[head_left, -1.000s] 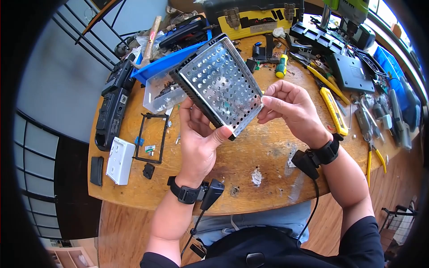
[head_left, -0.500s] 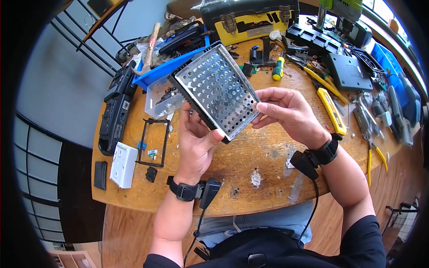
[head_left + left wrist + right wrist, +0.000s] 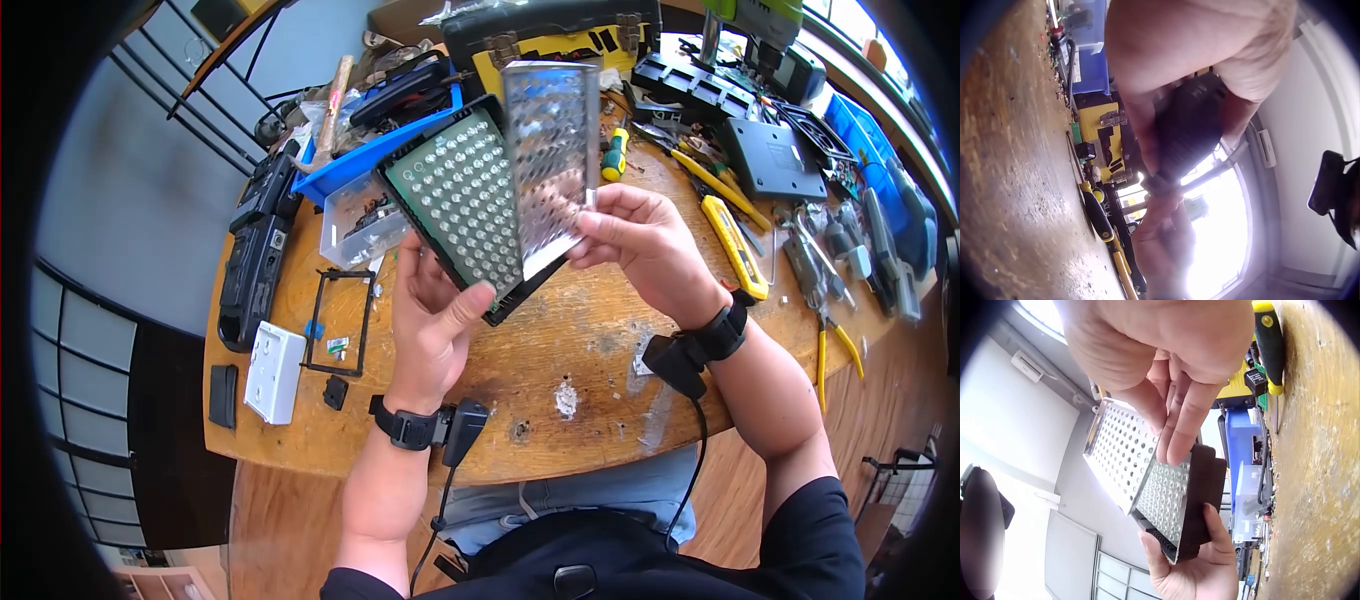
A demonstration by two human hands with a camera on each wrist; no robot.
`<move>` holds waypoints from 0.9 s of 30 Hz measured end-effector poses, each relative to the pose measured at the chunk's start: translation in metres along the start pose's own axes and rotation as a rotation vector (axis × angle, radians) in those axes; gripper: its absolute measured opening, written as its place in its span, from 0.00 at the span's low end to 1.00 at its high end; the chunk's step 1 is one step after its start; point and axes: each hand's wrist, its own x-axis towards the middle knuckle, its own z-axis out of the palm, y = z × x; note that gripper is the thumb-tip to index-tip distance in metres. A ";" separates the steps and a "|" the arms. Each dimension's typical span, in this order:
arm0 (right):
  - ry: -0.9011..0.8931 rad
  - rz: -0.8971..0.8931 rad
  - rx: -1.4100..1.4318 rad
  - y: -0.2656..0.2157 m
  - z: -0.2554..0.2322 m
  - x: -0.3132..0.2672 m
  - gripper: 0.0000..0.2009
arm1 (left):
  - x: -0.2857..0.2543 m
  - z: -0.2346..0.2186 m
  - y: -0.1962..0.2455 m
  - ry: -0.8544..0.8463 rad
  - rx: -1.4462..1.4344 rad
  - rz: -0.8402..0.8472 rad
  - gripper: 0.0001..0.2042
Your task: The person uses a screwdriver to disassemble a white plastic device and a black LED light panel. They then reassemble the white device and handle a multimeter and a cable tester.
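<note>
My left hand grips a black plastic housing at its lower left edge, thumb over the rim. Inside the housing lies a green circuit board covered in rows of clear round LEDs. Between thumb and fingers, my right hand pinches the lower right edge of a shiny perforated metal plate. The plate is tilted up off the housing, overlapping the board's right side in the head view. From the right wrist view, its holes show as a regular grid. In the left wrist view the housing appears dark, mostly behind the hand.
On the wooden table lie a thin black frame and a white box at left. Blue tray and clear bin stand behind them. A screwdriver, utility knife and pliers lie at right.
The perforated plate has swung up and away to the right in my right hand, uncovering the LED board it lay over. My left hand keeps its hold on the housing.
</note>
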 end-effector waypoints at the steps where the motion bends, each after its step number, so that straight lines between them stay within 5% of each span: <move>1: -0.013 0.007 -0.007 0.001 -0.003 0.001 0.11 | 0.000 -0.002 0.003 0.042 -0.040 -0.037 0.33; 6: 0.164 -0.006 0.017 -0.007 -0.004 0.004 0.08 | 0.009 -0.020 0.009 0.130 -0.097 0.020 0.23; 11: 0.166 0.090 -0.210 0.000 -0.012 0.010 0.04 | 0.015 -0.045 0.029 0.056 -0.568 0.047 0.20; 17: -0.137 0.378 -0.454 0.004 0.032 0.028 0.08 | 0.016 -0.079 0.038 -0.154 -0.889 0.063 0.19; 20: -0.272 0.456 -0.577 0.014 0.073 0.052 0.11 | 0.010 -0.077 0.045 -0.189 -0.916 -0.079 0.21; 21: -0.276 0.411 -0.505 0.021 0.090 0.056 0.13 | 0.005 -0.070 0.053 -0.160 -1.031 -0.159 0.23; 23: -0.163 0.458 0.029 0.037 0.123 0.059 0.14 | 0.003 -0.079 0.045 -0.461 -0.867 -0.133 0.28; 27: -0.202 0.374 -0.116 0.056 0.139 0.070 0.14 | -0.006 -0.071 0.045 -0.461 -0.718 -0.171 0.33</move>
